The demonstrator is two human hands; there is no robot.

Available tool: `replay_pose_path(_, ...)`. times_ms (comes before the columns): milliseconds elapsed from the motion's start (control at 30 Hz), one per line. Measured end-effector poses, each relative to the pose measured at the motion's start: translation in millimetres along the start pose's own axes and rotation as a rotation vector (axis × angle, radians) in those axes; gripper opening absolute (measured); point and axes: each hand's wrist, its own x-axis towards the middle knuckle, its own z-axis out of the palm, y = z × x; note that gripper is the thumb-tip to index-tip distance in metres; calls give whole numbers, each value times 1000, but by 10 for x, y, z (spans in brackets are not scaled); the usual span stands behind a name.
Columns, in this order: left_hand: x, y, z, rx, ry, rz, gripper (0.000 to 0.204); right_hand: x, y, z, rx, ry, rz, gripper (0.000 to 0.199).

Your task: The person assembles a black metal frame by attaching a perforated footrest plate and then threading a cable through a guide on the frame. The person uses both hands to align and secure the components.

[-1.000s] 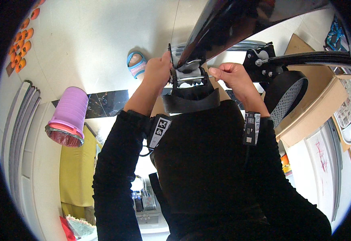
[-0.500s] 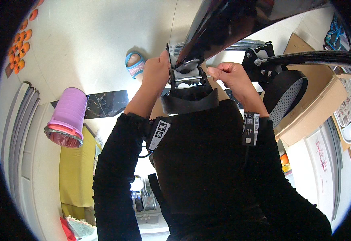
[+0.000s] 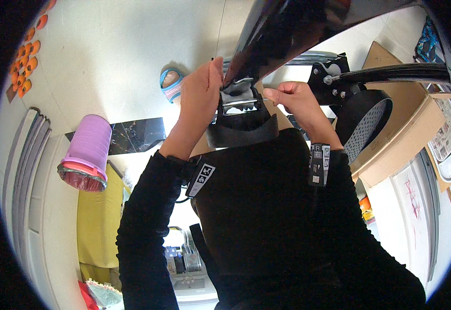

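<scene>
A glossy black tapered machine frame [image 3: 292,39] slants down toward me and ends in a bracket [image 3: 242,88] crossed by a thin metal rod [image 3: 242,103]. Below the bracket hangs a curved black band [image 3: 243,135]. My left hand [image 3: 200,98] is closed against the bracket's left side, thumb up; its fingertips and what lies in them are hidden. At the rod's right end, my right hand [image 3: 293,99] pinches the tip between thumb and forefinger.
A black pedal with a perforated grey surface [image 3: 370,126] and a black arm [image 3: 396,74] are at right, before an open cardboard box [image 3: 406,139]. A purple bin [image 3: 87,142] stands left. One foot in a blue sandal [image 3: 171,85] rests on the floor beyond my left hand.
My left hand has turned and shifted slightly right and up, covering the thin dark upright piece that showed beside it. My right hand stays at the rod's end.
</scene>
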Motion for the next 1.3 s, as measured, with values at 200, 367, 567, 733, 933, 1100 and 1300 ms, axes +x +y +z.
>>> replay_pose_path(200, -219, 86, -162, 44, 10, 319, 20, 7, -7, 20, 21, 13, 1, 25)
replay_pose_path(367, -636, 120, -219, 244, 33, 734, 14, 21, 6, 15, 24, -2, -5, 24)
replay_pose_path(567, -653, -15, -171, 186, 415, 447, 25, 31, 11, 6, 32, -7, -21, 25)
replay_pose_path(733, -389, -20, -114, -236, 406, -238, 36, 10, -11, 25, 1, 20, -21, 26)
replay_pose_path(933, -151, 37, -219, -492, 90, -430, 38, -6, -55, 16, -30, 8, -18, 25)
replay_pose_path(1100, 68, -58, -287, -551, 52, -403, 41, 13, -19, 14, -38, 18, -10, 25)
replay_pose_path(1300, 82, -172, -209, -344, 29, -312, 43, 30, -7, 5, -33, 7, -16, 25)
